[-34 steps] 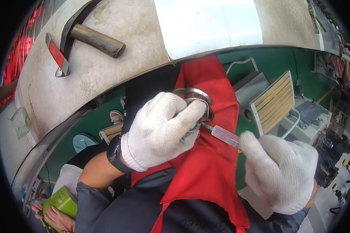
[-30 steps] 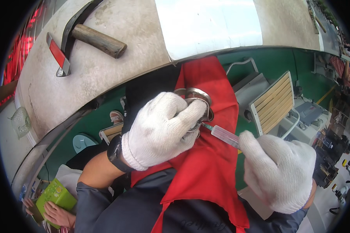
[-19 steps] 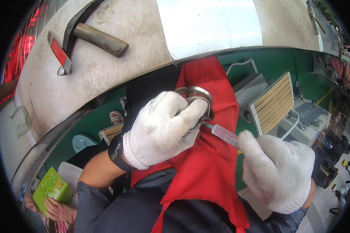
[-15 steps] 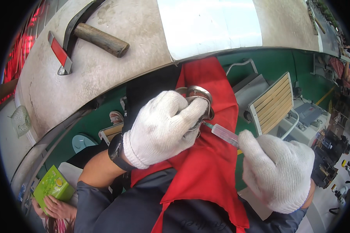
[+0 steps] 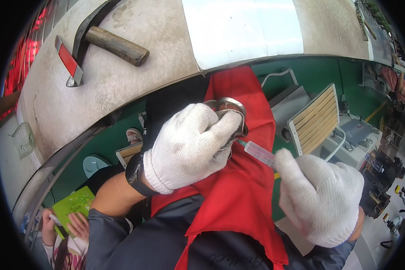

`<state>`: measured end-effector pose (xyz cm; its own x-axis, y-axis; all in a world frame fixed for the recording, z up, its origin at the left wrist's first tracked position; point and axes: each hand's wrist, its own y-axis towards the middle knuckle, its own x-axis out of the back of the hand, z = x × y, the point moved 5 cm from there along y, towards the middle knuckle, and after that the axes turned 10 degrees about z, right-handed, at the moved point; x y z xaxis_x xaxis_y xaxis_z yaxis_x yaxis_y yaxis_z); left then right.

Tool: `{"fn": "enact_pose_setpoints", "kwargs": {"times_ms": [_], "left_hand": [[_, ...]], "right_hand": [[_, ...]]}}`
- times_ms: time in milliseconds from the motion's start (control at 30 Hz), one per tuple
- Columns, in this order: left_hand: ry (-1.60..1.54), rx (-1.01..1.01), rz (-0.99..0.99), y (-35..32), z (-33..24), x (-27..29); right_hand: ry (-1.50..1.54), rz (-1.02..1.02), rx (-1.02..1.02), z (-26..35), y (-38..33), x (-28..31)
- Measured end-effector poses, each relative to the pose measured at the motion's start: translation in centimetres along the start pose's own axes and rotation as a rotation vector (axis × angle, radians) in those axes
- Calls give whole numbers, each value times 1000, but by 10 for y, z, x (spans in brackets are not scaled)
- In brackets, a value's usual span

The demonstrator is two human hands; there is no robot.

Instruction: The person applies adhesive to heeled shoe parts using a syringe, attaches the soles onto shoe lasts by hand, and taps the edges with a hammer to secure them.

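Across the worktable [image 5: 162, 22], far left, lies a wooden-handled tool [image 5: 117, 46]. Nearer, our gloved left hand [image 5: 189, 148] is closed round a metal piece [image 5: 231, 102] above our red apron [image 5: 238, 189]; rightward, a clear syringe [image 5: 258, 155] sits gripped in our gloved right hand [image 5: 321, 198]. We'd best brace the piece and hold the green tip [image 5: 241, 142] steady, pressing gently.

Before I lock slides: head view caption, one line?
Gloved left hand holds a metal piece over a red apron; gloved right hand holds a syringe, tip close to the piece.
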<state>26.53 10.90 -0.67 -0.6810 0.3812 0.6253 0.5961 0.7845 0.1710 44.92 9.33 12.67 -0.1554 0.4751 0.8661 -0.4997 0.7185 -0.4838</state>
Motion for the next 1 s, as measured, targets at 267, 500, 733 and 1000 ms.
{"fn": "enact_pose_setpoints", "kwargs": {"times_ms": [267, 500, 733, 1000], "left_hand": [[-18, 24, -42, -6, 5, 3], [-126, -53, -179, -12, -5, 1], [-87, -7, -214, -41, -19, -4], [-405, 120, -239, -52, -24, -28]], "right_hand": [[200, -162, 63, -28, -4, -2], [1516, -462, 58, -43, 26, -89], [1199, -236, -96, -21, 60, -97], [1038, -60, -33, -24, 48, -66]]}}
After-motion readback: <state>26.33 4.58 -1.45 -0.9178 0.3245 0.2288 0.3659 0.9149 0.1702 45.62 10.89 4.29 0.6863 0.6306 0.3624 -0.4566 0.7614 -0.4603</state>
